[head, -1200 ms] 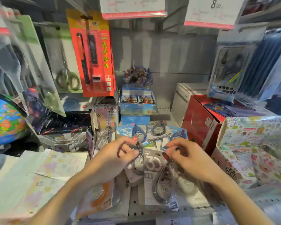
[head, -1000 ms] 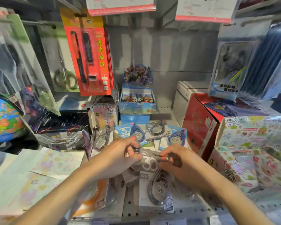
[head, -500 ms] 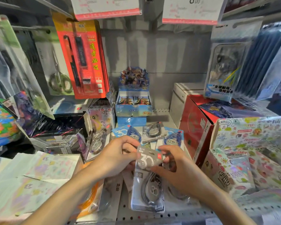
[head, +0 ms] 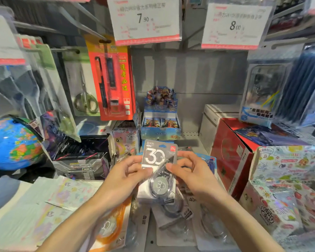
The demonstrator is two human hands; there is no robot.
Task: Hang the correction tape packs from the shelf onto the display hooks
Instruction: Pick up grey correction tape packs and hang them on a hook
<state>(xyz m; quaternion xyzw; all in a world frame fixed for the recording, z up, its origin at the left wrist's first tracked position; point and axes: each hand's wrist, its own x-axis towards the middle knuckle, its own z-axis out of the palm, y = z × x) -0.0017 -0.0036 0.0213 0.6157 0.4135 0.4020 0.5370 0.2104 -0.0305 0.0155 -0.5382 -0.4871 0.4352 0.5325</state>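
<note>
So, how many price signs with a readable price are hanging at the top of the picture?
2. The 7.90 sign hangs at top centre, above the red pen pack. The 8.00 sign hangs to its right. Other signs are cut off at the edges, so their prices are hidden.

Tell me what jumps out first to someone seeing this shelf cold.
Dead centre, both hands, left hand and right hand, hold up a grey correction tape pack marked 30. A bright blue globe sits far left, and a red pen pack hangs upper left of centre.
</note>
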